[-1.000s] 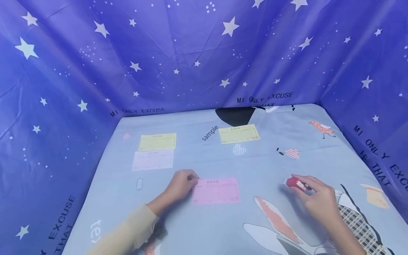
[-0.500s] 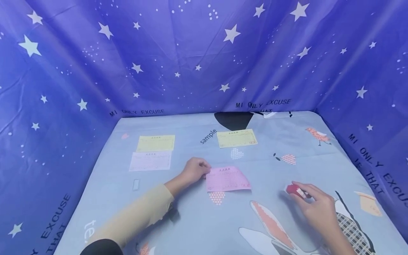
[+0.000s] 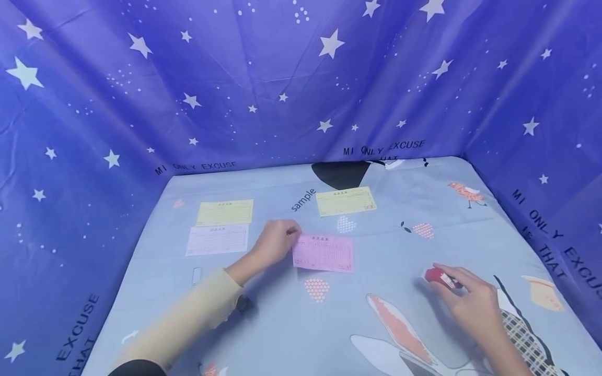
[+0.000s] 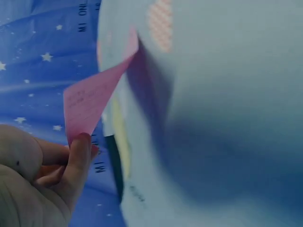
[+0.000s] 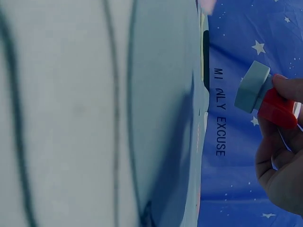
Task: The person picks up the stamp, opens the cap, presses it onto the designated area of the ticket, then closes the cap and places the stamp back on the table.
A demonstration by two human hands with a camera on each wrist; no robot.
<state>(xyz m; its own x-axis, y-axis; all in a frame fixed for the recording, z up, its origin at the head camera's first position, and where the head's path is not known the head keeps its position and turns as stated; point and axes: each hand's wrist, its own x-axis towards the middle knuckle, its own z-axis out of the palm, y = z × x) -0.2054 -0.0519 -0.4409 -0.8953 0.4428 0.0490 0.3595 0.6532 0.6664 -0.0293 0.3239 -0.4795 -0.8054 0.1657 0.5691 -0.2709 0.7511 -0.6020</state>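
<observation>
My left hand (image 3: 271, 244) pinches a pink printed receipt slip (image 3: 324, 255) by its upper left corner. In the left wrist view the slip (image 4: 92, 101) is raised, its far end slanting toward the cloth and its shadow below. Thumb and finger of the left hand (image 4: 45, 175) meet at one corner. On the right side, my right hand (image 3: 475, 300) holds a small red stamp (image 3: 439, 277) above the cloth. The right wrist view shows the stamp (image 5: 277, 109) with a pale grey block end pointing away from the fingers.
A yellow slip (image 3: 224, 212) lies at the back left, with a white slip (image 3: 217, 240) just in front of it. Another yellow slip (image 3: 345, 201) lies at the back middle, red marks in its corner. Starry blue curtains (image 3: 263, 78) enclose the printed tablecloth (image 3: 400, 344).
My left hand has lifted the pink slip off the cloth and carried it toward the back, then slightly left. A printed heart it covered now shows. The right hand keeps its hold on the stamp.
</observation>
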